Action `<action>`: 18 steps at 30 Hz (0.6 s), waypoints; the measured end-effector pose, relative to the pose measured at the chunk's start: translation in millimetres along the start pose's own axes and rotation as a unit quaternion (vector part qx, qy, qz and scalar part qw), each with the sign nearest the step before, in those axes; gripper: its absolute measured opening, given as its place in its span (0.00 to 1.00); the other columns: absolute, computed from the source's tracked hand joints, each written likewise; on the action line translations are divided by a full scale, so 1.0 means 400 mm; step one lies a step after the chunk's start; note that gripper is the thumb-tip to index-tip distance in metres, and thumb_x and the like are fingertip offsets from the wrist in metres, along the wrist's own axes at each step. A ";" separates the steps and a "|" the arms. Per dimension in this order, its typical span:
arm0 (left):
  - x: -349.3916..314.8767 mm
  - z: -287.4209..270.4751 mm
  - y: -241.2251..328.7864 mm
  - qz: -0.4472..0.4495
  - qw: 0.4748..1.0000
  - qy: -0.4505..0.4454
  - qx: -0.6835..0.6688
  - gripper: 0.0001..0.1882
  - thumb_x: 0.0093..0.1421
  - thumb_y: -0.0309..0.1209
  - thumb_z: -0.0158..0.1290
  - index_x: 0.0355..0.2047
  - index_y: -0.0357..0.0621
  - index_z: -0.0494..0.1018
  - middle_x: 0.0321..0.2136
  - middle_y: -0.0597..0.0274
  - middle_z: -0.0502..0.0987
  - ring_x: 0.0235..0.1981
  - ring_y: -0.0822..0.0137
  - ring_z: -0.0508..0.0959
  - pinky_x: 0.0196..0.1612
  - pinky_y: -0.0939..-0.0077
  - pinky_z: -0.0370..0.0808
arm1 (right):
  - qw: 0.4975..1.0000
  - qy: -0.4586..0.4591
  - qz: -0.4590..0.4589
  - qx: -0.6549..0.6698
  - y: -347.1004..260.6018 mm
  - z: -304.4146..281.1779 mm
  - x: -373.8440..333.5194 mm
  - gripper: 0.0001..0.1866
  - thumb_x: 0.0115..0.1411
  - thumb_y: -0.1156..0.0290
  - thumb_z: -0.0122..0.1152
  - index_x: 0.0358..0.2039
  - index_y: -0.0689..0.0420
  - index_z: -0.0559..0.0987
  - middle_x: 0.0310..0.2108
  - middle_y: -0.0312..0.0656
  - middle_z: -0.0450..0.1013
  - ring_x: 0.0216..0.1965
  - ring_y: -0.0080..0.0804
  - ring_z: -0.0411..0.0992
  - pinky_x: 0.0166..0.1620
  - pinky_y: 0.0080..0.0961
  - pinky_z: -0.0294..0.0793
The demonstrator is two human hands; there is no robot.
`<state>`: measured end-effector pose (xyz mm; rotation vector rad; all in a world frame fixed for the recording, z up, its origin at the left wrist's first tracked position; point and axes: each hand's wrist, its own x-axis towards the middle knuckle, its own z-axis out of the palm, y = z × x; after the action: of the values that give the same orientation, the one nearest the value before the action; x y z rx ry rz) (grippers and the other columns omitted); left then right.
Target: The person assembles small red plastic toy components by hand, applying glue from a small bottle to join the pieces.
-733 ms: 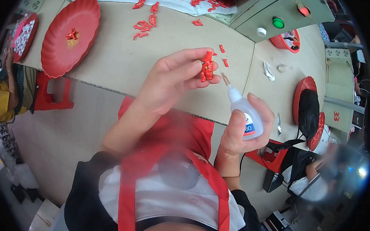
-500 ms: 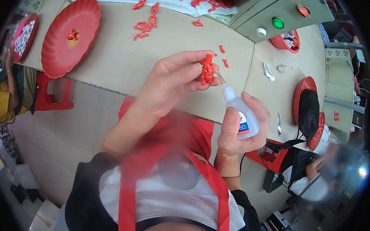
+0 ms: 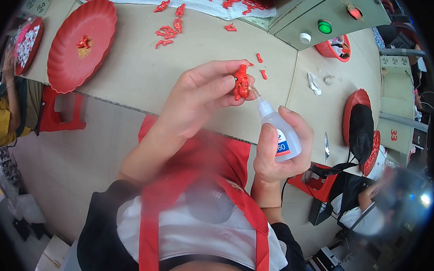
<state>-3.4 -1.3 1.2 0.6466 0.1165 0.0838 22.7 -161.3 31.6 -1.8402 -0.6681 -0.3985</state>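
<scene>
Over the table's front edge, my left hand [image 3: 204, 89] pinches a small red figurine [image 3: 241, 83] with gold details between thumb and fingers. My right hand [image 3: 284, 148] is wrapped round a translucent glue bottle [image 3: 283, 131] with a white cap and a blue-and-white label. The bottle's thin nozzle [image 3: 254, 91] points up and left, its tip at the figurine's right side; whether it touches cannot be made out. Just beyond the figurine, small red pieces [image 3: 263, 74] lie on the table.
On the left stands a scalloped red tray [image 3: 97, 38] with one red figurine. More red parts [image 3: 168, 31] lie beyond my hands, with a pile on white cloth [image 3: 194, 0]. To the right are a knife [image 3: 327, 146], crumpled tissue [image 3: 314, 84], a red basket [image 3: 333, 51] and a control box [image 3: 328, 24].
The bottle and my right hand have shifted slightly left, bringing the nozzle closer in against the figurine. My left hand keeps its pinch, with the figurine turned a little.
</scene>
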 end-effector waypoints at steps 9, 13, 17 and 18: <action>0.000 0.000 -0.001 -0.009 1.000 -0.002 -0.010 0.18 0.60 0.25 0.46 0.50 0.34 0.65 0.40 0.49 0.74 0.38 0.63 0.77 0.40 0.77 0.77 | 1.000 -0.014 0.006 0.010 -0.006 0.004 0.002 0.15 0.50 0.75 0.61 0.39 0.66 0.72 0.32 0.42 0.72 0.27 0.21 0.69 0.31 0.13 0.68; 0.001 -0.001 0.000 -0.022 1.000 -0.007 -0.020 0.18 0.60 0.25 0.46 0.51 0.34 0.64 0.41 0.48 0.73 0.38 0.65 0.77 0.40 0.78 0.77 | 1.000 -0.014 0.008 0.023 -0.007 0.003 -0.001 0.15 0.50 0.76 0.61 0.39 0.66 0.72 0.33 0.42 0.72 0.28 0.21 0.69 0.32 0.13 0.68; 0.001 -0.003 -0.003 -0.023 0.999 -0.008 -0.031 0.18 0.60 0.25 0.46 0.51 0.34 0.64 0.41 0.48 0.73 0.38 0.65 0.77 0.40 0.78 0.78 | 1.000 -0.010 0.003 0.026 -0.006 0.003 0.000 0.15 0.50 0.76 0.61 0.39 0.66 0.72 0.33 0.42 0.72 0.28 0.21 0.69 0.31 0.13 0.68; 0.000 -0.003 -0.002 -0.024 0.999 -0.009 -0.034 0.18 0.60 0.25 0.46 0.51 0.33 0.64 0.42 0.48 0.73 0.38 0.65 0.77 0.40 0.78 0.78 | 1.000 -0.011 0.004 0.029 -0.006 0.004 0.001 0.15 0.50 0.76 0.61 0.39 0.66 0.72 0.33 0.42 0.72 0.28 0.21 0.69 0.31 0.13 0.68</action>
<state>-3.4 -1.3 -0.3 0.5772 0.1105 0.0361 21.4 -159.2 33.1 -1.7949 -0.6800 -0.3502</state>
